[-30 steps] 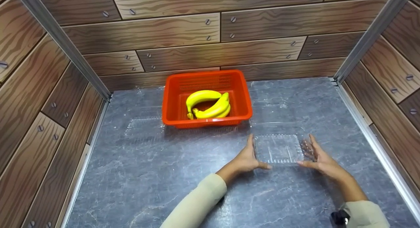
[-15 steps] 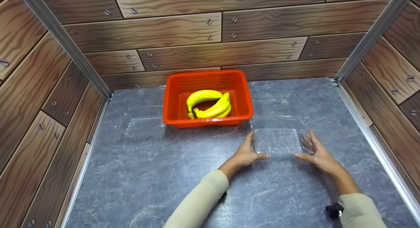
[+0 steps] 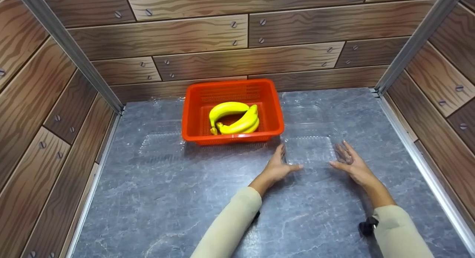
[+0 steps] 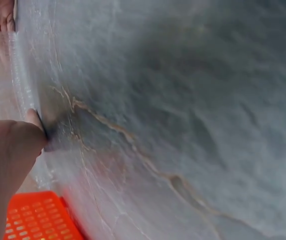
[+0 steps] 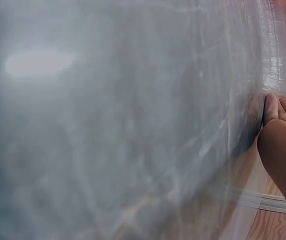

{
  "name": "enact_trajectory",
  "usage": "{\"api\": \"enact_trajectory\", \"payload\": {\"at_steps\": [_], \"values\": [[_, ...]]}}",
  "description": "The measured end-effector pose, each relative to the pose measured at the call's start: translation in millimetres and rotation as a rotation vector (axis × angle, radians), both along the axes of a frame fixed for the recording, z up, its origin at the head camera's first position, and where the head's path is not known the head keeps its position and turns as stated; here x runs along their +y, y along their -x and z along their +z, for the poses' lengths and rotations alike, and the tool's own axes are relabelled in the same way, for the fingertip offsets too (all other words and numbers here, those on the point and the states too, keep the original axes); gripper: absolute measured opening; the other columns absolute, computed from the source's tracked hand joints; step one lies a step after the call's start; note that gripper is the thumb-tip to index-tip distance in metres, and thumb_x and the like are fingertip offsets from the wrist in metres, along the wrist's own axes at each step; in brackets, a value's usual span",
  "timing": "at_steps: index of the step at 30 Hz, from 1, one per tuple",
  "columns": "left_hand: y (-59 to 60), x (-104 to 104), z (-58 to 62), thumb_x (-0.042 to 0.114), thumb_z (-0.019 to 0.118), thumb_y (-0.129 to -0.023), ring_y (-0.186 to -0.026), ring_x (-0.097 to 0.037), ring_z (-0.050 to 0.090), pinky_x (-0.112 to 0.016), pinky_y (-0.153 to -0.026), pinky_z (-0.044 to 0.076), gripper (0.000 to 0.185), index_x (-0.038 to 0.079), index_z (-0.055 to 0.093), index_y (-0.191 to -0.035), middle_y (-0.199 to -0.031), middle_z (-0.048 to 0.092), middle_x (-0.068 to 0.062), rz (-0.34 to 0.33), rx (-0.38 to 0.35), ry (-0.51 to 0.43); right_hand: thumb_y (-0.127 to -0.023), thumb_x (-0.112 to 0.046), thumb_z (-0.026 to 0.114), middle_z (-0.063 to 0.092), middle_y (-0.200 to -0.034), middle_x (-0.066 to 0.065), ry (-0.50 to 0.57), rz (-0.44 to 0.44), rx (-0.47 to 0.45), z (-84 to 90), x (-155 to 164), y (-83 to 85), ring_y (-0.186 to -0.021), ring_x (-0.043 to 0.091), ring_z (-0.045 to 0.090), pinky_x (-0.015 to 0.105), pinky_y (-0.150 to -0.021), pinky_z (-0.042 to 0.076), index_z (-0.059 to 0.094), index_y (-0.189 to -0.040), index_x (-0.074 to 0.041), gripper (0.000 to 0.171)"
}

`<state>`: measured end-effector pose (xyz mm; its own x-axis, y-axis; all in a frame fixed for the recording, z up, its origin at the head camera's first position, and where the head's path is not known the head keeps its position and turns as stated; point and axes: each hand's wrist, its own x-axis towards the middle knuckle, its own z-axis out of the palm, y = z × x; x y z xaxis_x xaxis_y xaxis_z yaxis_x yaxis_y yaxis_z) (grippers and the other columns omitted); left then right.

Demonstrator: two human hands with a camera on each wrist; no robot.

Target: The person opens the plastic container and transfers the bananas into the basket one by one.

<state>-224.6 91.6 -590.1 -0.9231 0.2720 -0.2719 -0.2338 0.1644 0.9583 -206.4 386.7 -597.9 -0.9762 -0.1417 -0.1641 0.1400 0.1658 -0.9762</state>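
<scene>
A clear plastic food container (image 3: 310, 150) stands on the grey marbled table, right of centre in the head view. My left hand (image 3: 276, 167) rests against its left side, thumb stretched along the near edge. At the right side, my right hand (image 3: 354, 167) touches it with fingers extended; they show through the plastic. Both thumbs point inward. In the left wrist view the thumb (image 4: 33, 120) lies at the container's rim (image 4: 24, 75). The right wrist view has fingertips (image 5: 270, 107) right at the clear wall (image 5: 280, 55).
An orange-red basket (image 3: 185, 113) holding yellow bananas (image 3: 241, 120) stands at the back centre. Another clear container (image 3: 163, 144) lies left of it, with more clear plastic (image 3: 304, 113) to its right. Wood-patterned walls (image 3: 200, 35) enclose the table at the back and sides.
Both hands have moved away from the body, toward the back, and the clear container between them has moved back with them. The basket and bananas stay put.
</scene>
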Motion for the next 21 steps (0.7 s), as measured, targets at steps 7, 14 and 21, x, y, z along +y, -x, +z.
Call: {"api": "enact_trajectory", "payload": {"at_steps": [7,14,21], "values": [[6.2,5.9,0.0,0.023,0.092,-0.085,-0.165,-0.029,0.031,-0.045,-0.135,0.029,0.107,0.013,0.026,-0.170,-0.176,0.033,-0.014,0.024,0.008,-0.007,-0.102,-0.005,0.069,0.010,-0.178,0.027,-0.033,-0.040,-0.004,2.0,2.6,9.1,-0.165,0.048,0.009,0.002,-0.096,0.048,-0.004,-0.171,-0.004,0.101],[9.6,8.2,-1.9,0.025,0.091,-0.086,-0.165,-0.029,0.030,-0.045,-0.135,0.028,0.106,0.013,0.027,-0.170,-0.176,0.033,-0.013,0.025,0.040,-0.033,-0.104,-0.012,0.069,0.015,-0.178,0.025,-0.083,-0.059,-0.022,2.3,3.7,17.1,-0.166,0.046,0.014,0.002,-0.094,0.044,0.000,-0.172,-0.006,0.097],[14.4,7.3,-1.4,0.030,0.087,-0.090,-0.163,-0.028,0.033,-0.046,-0.135,0.028,0.101,0.013,0.028,-0.170,-0.175,0.036,-0.009,0.037,0.073,0.012,-0.104,-0.021,0.070,0.018,-0.180,0.016,-0.148,-0.062,-0.054,6.5,0.4,27.6,-0.168,0.038,0.016,0.030,-0.130,0.034,0.001,-0.173,-0.011,0.098]]}}
